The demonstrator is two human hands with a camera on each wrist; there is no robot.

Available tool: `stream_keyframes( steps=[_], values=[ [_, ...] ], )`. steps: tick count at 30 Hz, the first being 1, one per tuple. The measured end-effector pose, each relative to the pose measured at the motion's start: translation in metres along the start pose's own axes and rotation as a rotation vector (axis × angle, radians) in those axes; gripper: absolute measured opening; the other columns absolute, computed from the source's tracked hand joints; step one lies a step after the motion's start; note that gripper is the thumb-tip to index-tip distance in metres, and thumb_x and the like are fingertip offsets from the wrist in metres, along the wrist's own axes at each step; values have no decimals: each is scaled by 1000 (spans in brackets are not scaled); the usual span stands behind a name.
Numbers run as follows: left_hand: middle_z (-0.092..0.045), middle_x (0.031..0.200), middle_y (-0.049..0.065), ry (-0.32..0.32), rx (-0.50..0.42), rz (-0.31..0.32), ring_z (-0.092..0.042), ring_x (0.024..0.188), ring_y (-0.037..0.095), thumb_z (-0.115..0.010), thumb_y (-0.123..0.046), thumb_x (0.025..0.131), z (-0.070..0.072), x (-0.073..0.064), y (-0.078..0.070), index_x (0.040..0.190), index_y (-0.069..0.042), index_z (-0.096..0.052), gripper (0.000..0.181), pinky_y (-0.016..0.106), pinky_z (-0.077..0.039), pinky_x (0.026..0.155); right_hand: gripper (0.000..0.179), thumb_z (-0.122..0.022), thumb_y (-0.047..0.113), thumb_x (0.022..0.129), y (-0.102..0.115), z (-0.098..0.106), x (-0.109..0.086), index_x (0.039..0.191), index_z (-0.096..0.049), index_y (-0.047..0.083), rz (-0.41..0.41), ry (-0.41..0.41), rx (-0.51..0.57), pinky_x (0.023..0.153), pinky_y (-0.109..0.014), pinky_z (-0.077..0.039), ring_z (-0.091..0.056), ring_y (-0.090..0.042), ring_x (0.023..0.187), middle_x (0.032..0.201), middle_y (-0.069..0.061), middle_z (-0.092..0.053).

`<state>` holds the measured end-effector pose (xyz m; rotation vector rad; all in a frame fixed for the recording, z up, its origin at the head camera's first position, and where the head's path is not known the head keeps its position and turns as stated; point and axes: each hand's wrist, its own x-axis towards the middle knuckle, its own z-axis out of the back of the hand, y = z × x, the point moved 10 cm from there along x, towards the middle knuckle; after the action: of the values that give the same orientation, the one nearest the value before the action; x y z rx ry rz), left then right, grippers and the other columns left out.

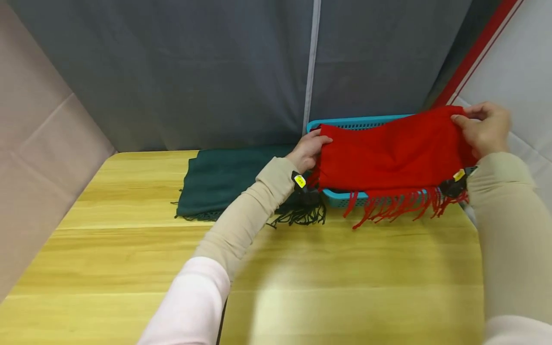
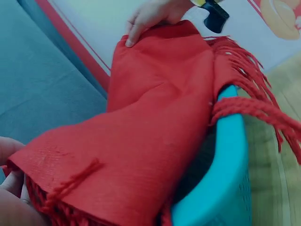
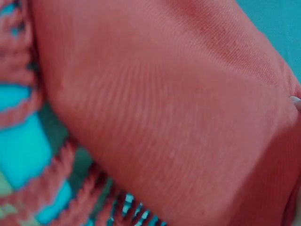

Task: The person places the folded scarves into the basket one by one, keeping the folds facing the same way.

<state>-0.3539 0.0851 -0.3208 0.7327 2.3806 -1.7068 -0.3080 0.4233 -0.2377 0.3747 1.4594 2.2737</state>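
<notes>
A folded red scarf (image 1: 388, 153) with a twisted fringe is spread between both hands over a blue plastic basket (image 1: 338, 197). My left hand (image 1: 307, 149) pinches its left edge, thumb on top. At the far right corner my right hand (image 1: 489, 127) grips the cloth between thumb and fingers. Fringe strands hang over the basket's front rim, as the left wrist view also shows beside the blue rim (image 2: 230, 141). In the right wrist view the scarf (image 3: 164, 113) fills most of the picture. The basket's inside is mostly hidden under the cloth.
A folded dark green scarf (image 1: 228, 175) with dark fringe lies on the wooden table (image 1: 129, 258), left of the basket and partly behind my left forearm. A grey curtain (image 1: 194, 72) hangs behind the table. A white panel with a red stripe (image 1: 474, 52) stands on the right.
</notes>
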Motion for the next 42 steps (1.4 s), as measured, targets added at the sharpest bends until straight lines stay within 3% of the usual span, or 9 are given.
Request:
stream_keyframes(
  steps=[6,12,21,29,35,42],
  values=[
    [-53,92,3,-64,82,-78,-50,75,17,-51,-6,88,3,0,-3,133,-14,-40,47,27,-43,65,7,-63,32,78,7,-6,3,80,-56,32,41,-24,-63,54,-13,-34,-34,3,72,74,22,-46],
    [-54,98,4,-112,214,-124,-49,79,16,-52,-8,88,1,-2,-1,131,-13,-42,44,26,-44,68,8,-61,34,79,7,-12,5,77,-54,36,101,-43,-170,64,-16,-32,-33,6,72,73,26,-42],
    [-54,106,6,-125,324,-175,-51,86,17,-52,-6,88,-2,-2,-2,131,-10,-41,45,25,-45,74,11,-60,34,80,7,-20,7,73,-52,37,127,-83,-206,66,-17,-30,-31,8,70,72,25,-41],
    [-46,121,8,-84,455,-172,-46,98,18,-50,-7,89,-5,-1,-4,135,-10,-36,49,26,-44,81,12,-60,35,80,1,-18,8,72,-52,37,111,-104,-223,66,-16,-30,-30,7,73,67,26,-40],
    [-49,118,8,-40,567,-187,-49,91,17,-47,-3,90,-9,-1,-4,136,-8,-33,49,24,-46,73,7,-60,41,78,-12,-20,9,77,-54,37,22,-23,-224,72,-18,-35,-32,3,80,66,28,-42],
    [-48,119,10,-34,611,-195,-49,92,18,-46,-2,89,-10,1,-6,136,-7,-32,49,25,-47,74,10,-63,41,75,-16,-23,14,70,-56,38,24,45,-195,54,-12,-36,-38,2,68,53,26,-46]
  ],
)
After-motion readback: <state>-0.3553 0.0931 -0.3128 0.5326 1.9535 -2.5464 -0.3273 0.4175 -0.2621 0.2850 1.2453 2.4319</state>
